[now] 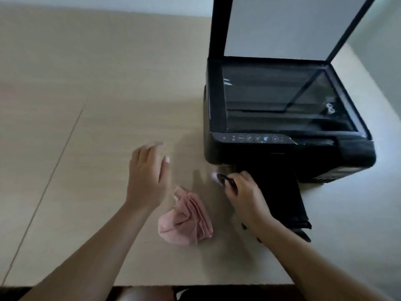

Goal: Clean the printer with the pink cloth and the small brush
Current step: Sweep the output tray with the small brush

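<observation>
A black printer stands at the right of the wooden table, its scanner lid raised upright and the glass bed exposed. Its black output tray sticks out toward me. My right hand is closed around the small dark brush, whose pale bristles sit by the printer's lower front left corner. The crumpled pink cloth lies on the table between my two hands. My left hand hovers above the table to the left of the cloth, fingers apart, holding nothing.
The table's near edge runs across the bottom of the view, with my lap below it. A thin seam line crosses the tabletop at the left. A pale wall rises behind the printer.
</observation>
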The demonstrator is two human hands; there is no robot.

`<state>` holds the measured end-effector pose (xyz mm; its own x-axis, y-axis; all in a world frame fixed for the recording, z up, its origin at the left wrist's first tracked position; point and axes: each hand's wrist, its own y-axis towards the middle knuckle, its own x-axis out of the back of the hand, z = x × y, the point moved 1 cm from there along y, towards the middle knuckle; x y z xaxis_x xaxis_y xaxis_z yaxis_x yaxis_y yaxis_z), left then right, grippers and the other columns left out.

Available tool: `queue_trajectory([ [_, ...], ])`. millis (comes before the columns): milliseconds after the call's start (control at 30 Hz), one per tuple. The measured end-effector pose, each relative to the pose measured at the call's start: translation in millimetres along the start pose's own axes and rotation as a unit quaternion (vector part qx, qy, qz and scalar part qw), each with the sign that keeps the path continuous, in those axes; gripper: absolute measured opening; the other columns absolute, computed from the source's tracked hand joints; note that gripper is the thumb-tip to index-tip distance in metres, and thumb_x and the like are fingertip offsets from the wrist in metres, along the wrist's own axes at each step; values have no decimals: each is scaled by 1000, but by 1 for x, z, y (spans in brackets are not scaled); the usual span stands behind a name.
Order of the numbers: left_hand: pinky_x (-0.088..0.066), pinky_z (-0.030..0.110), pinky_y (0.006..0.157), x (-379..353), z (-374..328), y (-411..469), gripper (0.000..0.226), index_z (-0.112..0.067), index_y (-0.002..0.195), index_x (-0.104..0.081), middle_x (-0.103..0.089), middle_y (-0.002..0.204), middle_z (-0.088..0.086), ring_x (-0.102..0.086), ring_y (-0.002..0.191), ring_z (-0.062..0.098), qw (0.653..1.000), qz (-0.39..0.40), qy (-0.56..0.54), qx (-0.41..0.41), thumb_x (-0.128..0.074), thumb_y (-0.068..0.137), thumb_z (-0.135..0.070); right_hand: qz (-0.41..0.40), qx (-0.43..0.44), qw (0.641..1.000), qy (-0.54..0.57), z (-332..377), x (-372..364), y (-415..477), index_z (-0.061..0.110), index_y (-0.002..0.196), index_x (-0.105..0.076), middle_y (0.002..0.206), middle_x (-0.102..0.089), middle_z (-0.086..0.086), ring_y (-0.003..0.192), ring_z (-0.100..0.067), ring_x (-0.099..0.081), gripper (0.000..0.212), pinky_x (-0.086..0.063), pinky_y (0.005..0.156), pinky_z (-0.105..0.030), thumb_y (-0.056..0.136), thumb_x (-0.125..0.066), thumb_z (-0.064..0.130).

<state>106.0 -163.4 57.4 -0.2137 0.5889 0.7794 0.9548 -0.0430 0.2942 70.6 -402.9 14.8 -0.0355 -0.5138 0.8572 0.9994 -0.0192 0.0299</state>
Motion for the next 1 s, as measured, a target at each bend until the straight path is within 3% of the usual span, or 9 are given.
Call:
queue_trajectory([
  [133, -34, 34, 105, -17, -69, 71, 33, -9, 127, -55, -57, 124, 8, -45, 119, 25, 992, -3, -48, -117, -43, 99, -23, -174, -172, 970, 11, -61, 61, -14, 4, 98, -64, 94, -58, -12, 81, -32, -57, 17, -42, 69, -32, 97, -55, 18],
  [233, -31, 32, 107, -42, -114, 105, 34, -13, 127, -55, -56, 131, 4, -42, 125, 23, 986, 65, -62, -138, -44, 98, -27, -193, -275, 942, -7, -78, 71, -2, -1, 103, -63, 104, -58, -23, 89, -40, -57, 20, -37, 71, -32, 97, -54, 16],
  [333, -27, 36, 112, -72, -138, 122, 39, -17, 134, -51, -49, 144, 3, -36, 134, 24, 980, 142, -10, -138, -43, 98, -30, -79, -193, 977, -54, -46, 48, 18, 6, 111, -62, 113, -58, -18, 95, -39, -60, 24, -42, 70, -32, 96, -53, 23],
  [433, -17, 41, 118, -88, -142, 129, 45, -22, 140, -45, -38, 154, 0, -28, 142, 23, 973, 167, 76, -142, -39, 99, -38, 24, -37, 997, 56, -11, 18, 19, 11, 101, -68, 101, -67, -9, 87, -29, -65, 24, -51, 68, -32, 94, -60, 32],
  [533, -12, 41, 120, -94, -138, 126, 50, -24, 143, -40, -32, 157, -2, -22, 145, 23, 969, 159, 113, -153, -34, 98, -45, -38, -186, 968, 161, -49, 40, 12, 12, 78, -63, 71, -63, -4, 62, -17, -58, 26, -38, 59, -26, 92, -62, 33],
  [667, -15, 44, 119, -95, -140, 124, 53, -24, 141, -42, -35, 156, -1, -25, 144, 23, 967, 141, 136, -161, -34, 95, -50, -180, -356, 914, 75, -115, 101, -3, 6, 81, -60, 79, -63, -16, 78, -36, -62, 26, -37, 62, -33, 95, -55, 27],
  [800, -19, 46, 117, -95, -142, 125, 54, -25, 139, -42, -35, 155, -1, -25, 144, 23, 966, 143, 146, -160, -35, 93, -53, -27, -112, 991, -62, -68, 80, -17, 9, 111, -62, 97, -68, -14, 85, -37, -66, 23, -53, 65, -40, 96, -55, 25],
  [867, -20, 46, 116, -95, -143, 125, 54, -24, 138, -43, -36, 155, -1, -26, 143, 24, 966, 140, 147, -162, -36, 93, -53, 7, -12, 999, -33, -44, 68, -35, 11, 99, -64, 81, -66, -8, 66, -31, -65, 15, -51, 52, -36, 95, -59, 25],
  [1000, -20, 47, 116, -95, -144, 126, 55, -24, 138, -43, -37, 154, 0, -26, 143, 24, 966, 140, 146, -161, -35, 92, -53, -98, -232, 967, 38, -78, 91, -39, 12, 83, -52, 75, -61, -7, 65, -30, -58, 24, -40, 52, -37, 98, -54, 31],
])
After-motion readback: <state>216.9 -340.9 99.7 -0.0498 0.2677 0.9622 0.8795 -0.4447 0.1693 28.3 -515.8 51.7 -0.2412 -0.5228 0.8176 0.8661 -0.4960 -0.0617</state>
